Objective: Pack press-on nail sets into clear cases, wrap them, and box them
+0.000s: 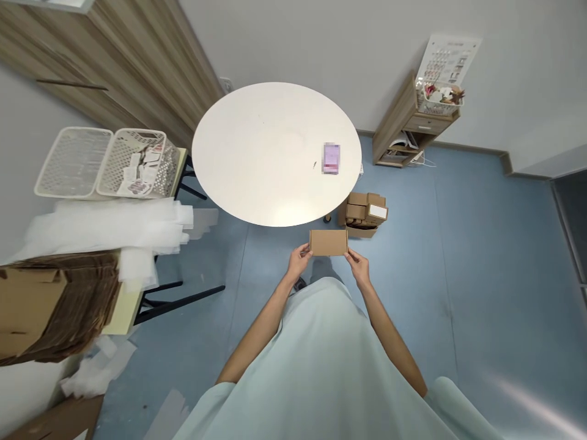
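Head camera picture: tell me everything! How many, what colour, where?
Rectangular cardboard box: 1, brown, in both hands.
Rounded table: 1, white, ahead.
Blurred rectangular item: 1, purple, on table.
Piled cardboard boxes: several, brown, floor beside table.
Tall woodgrain cabinet: 1, brown, upper left.
Woodgrain drawer unit: 1, brown, upper right.
Plastic lattice baskets: 2, white, one left, one on drawer unit.
Plastic tray or lid: 1, white, far left.
Thin packing sheets: many, white, left.
Flattened cardboard: many, brown, left edge.
Printed sheet: 1, white, wall.
Floor: 1, blue, underneath.
Shirt: 1, pale green, bottom.
Left hand: 1, bare, box's left.
Right hand: 1, bare, box's right.
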A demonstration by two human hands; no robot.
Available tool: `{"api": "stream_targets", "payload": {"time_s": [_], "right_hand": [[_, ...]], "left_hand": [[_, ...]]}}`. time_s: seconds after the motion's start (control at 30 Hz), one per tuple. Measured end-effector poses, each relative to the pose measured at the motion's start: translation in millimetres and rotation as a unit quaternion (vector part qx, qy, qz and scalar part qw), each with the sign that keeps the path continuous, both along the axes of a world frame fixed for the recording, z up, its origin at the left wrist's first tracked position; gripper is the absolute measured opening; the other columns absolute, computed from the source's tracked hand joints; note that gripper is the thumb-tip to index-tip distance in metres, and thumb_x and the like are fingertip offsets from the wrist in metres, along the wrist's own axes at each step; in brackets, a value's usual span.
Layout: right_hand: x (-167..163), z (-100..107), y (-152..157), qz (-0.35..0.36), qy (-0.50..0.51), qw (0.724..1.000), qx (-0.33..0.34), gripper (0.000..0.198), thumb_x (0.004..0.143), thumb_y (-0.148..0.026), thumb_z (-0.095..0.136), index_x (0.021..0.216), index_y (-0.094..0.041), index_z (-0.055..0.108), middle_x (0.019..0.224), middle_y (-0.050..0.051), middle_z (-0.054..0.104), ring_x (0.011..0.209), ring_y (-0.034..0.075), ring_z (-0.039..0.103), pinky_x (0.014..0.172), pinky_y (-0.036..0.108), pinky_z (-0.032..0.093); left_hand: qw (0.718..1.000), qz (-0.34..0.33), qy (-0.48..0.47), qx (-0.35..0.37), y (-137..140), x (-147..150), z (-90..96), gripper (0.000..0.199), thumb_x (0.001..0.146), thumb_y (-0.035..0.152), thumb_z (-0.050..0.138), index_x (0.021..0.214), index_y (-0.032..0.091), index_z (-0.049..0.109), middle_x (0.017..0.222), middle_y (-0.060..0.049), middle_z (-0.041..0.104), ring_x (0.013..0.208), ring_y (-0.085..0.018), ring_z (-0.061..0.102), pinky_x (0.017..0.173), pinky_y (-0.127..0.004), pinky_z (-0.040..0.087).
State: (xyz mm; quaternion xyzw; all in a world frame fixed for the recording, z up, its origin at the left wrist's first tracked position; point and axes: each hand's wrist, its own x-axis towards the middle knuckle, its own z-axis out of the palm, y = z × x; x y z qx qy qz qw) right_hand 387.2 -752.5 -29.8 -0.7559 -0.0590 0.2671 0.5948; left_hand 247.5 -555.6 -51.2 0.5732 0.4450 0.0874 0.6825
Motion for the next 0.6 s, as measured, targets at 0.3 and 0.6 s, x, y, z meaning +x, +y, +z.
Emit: {"api": "stream_targets", "payload": {"time_s": [0.3,0.6], "right_hand": [[86.4,-32.5,-44.2,-0.065,0.040,0.997,-0.014,0.070,0.075,-0.070,0.078,0.119,-0.015,0.080,0.128,0.018,0.077,0.125,0.036,0.071,0.113,0.057,0.054],[268.3,-72.4,-77.4,-0.078,0.072,0.993,-0.045,0.053,0.075,-0.062,0.077,0.101,-0.017,0.076,0.112,0.016,0.082,0.110,0.031,0.077,0.106,0.052,0.058]], "left_hand": [[0.997,-0.068,0.017,-0.026,-26.8,115.7,-16.5,0.037,0.083,0.026,0.078,0.118,0.016,0.076,0.128,-0.016,0.076,0.112,-0.030,0.075,0.108,-0.054,0.056],[0.993,-0.065,0.087,-0.037,-71.4,290.4,-48.9,0.038,0.085,0.021,0.074,0.123,0.015,0.074,0.129,-0.016,0.076,0.115,-0.028,0.074,0.107,-0.050,0.057]]}}
